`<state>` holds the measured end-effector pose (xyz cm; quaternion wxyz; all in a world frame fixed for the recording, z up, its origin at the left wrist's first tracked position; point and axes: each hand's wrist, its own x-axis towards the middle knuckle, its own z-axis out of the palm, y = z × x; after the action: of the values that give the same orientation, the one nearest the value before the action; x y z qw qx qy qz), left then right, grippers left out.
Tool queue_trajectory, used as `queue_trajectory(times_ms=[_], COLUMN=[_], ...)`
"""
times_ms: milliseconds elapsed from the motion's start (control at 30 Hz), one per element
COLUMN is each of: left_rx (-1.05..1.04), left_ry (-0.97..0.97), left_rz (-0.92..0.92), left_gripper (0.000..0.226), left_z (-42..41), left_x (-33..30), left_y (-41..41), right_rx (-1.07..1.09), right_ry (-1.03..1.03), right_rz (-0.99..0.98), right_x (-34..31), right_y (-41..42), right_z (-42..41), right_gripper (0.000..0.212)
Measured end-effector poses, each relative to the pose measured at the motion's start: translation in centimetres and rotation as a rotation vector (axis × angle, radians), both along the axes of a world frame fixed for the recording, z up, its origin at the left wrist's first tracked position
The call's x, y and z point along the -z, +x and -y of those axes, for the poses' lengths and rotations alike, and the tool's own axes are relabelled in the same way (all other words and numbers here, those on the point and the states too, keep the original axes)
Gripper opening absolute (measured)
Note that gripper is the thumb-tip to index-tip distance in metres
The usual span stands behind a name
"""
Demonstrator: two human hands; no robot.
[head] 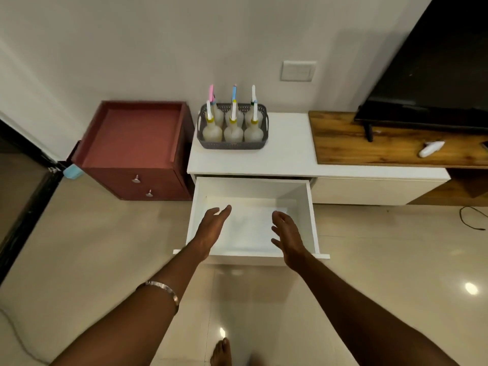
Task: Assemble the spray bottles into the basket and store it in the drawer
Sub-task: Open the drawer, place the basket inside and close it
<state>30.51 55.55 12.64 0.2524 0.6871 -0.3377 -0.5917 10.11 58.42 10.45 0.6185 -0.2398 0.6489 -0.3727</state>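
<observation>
Drawer [311,207] pulled out; my left hand [211,228] and right hand [287,239] above it, fingers relaxed, holding nothing; basket [232,143] on top.

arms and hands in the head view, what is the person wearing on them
Both forearms are bare, with no sleeves in view. The left forearm carries a thin silver metal bangle with engraved lettering too blurred to read. The left hand and right hand show no gloves, and no rings can be made out.
</observation>
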Motion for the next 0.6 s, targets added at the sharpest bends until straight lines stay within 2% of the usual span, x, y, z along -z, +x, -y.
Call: queue_trajectory(times_ms=[200,600], left_rx=[0.05,0.026], left_ry=[-0.071,-0.134], left_rz=[0.051,0.049], left_gripper=[0.074,0.069], left_z=[3.2,17.2], left_x=[-4.8,-6.9], left_y=[0.4,1.2], right_rx=[-0.177,-0.164], right_ry=[-0.082,-0.091], right_rz=[-0.155,-0.163], right_x=[-5.6,-8.0], right_y=[-1.6,-1.2], right_z=[3.5,18.5], right_gripper=[0.069,0.072])
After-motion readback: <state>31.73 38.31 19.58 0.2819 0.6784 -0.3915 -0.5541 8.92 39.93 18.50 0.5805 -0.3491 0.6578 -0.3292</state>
